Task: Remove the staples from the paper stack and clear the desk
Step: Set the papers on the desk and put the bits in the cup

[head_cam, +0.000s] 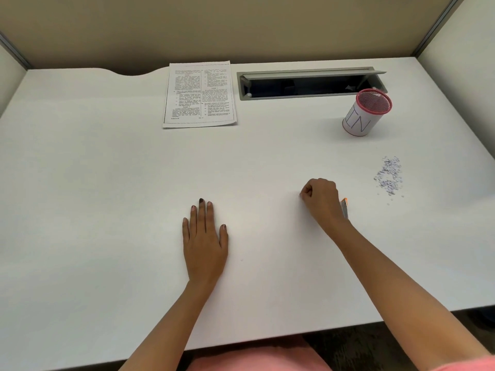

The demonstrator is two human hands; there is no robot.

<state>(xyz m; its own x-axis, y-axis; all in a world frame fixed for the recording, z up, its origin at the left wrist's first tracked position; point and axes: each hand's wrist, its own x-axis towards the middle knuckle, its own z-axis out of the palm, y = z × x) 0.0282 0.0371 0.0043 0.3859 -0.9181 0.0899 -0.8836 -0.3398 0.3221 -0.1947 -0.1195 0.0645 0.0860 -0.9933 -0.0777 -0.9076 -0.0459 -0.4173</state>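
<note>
Left hand [205, 238] is laid flat on the counter [107, 183], fingers straight and slightly spread, nothing held. Right hand [321, 200] is balled up with an orange-and-grey tool [344, 208] gripped so it pokes out the pinky side, forearm angled in from the right. Paper stack [199, 95] is parked at the far edge, well apart from both. "IN" can be read on the pink mesh cup [361, 116]; the stack's print is too small tbh.
</note>
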